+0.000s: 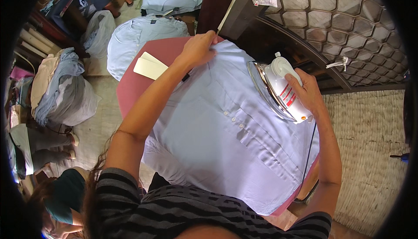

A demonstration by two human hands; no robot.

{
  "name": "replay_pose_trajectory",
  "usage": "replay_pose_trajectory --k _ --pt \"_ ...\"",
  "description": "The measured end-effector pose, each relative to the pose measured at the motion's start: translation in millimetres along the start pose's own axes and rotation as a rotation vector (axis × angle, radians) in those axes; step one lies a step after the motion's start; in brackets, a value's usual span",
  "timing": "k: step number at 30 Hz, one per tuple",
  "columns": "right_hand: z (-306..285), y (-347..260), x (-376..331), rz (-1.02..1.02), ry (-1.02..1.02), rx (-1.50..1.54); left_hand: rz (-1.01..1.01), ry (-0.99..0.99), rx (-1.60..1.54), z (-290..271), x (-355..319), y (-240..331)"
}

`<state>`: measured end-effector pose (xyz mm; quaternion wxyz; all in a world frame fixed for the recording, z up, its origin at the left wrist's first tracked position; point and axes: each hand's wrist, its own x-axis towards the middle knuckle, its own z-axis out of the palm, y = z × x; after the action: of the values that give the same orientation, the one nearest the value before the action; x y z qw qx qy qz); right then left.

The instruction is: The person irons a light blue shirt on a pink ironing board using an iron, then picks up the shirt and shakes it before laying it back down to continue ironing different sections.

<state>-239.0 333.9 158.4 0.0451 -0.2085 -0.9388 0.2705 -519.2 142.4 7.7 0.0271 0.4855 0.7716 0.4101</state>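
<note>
A light blue button-front shirt is spread over a reddish padded board. At the board's far edge my left hand pinches the shirt's fabric, its fingers drawn together. My right hand grips the handle of a white iron at the shirt's right side. The iron is tilted, with its shiny metal edge toward the left; I cannot tell if its plate touches the cloth. A dark cord trails from the iron toward me. Two pale cards lie on the board beside my left forearm.
Folded light blue shirts are stacked beyond the board. A dark metal lattice door stands close on the far right. Bagged clothes sit on the floor at left. Other people are nearby, one in a dark green top at lower left.
</note>
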Motion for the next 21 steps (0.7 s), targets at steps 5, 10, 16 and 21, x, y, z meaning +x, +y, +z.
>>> replay_pose_trajectory --k 5,10,16,21 --pt "2 10 -7 0.054 0.031 0.036 -0.037 -0.03 -0.06 10 30 3" --pt "-26 20 -53 0.097 0.095 0.017 -0.065 -0.029 -0.28 15 30 -15" --pt "-59 6 -136 0.42 0.223 0.02 -0.072 -0.042 -0.36 10 23 -28" --pt "-84 4 -234 0.722 0.359 0.181 -0.01 -0.046 -0.38 19 34 -51"
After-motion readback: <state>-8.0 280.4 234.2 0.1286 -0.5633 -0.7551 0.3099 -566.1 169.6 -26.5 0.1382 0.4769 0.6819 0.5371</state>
